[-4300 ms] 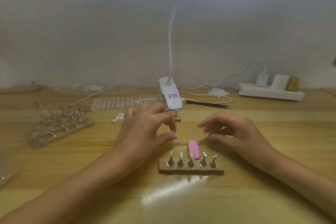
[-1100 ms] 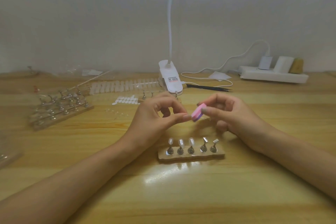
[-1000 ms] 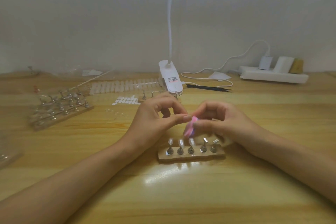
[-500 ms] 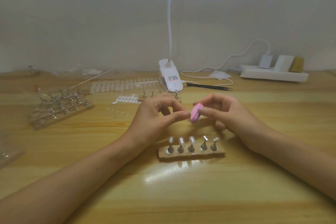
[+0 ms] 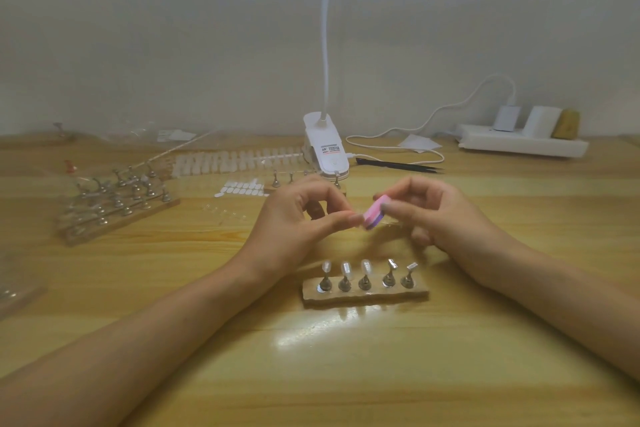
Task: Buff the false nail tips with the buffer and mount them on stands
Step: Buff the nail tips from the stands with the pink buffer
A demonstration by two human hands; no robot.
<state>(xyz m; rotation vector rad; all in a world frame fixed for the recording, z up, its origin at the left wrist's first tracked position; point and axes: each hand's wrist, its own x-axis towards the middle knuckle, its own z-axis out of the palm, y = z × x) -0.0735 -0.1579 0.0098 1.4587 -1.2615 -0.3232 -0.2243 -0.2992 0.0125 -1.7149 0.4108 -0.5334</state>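
Note:
My right hand (image 5: 440,215) pinches a small pink buffer block (image 5: 375,212) above the table. My left hand (image 5: 298,222) has thumb and forefinger pinched together right against the buffer's near end; the nail tip between them is too small to make out. Below both hands stands a wooden base (image 5: 365,295) with a row of metal stands. The three stands on the left carry clear nail tips (image 5: 345,269); the two on the right (image 5: 401,276) are bare.
More wooden bases with metal stands (image 5: 114,204) sit at the left. A strip of nail tips (image 5: 235,163) and a white sticker sheet (image 5: 240,188) lie behind. A clip lamp (image 5: 325,152), black tweezers (image 5: 401,166) and a power strip (image 5: 523,142) stand at the back.
The right hand picked the buffer up from beside the stand base and has been stroking it back and forth against the left hand's fingertips. A third stand gained a nail tip.

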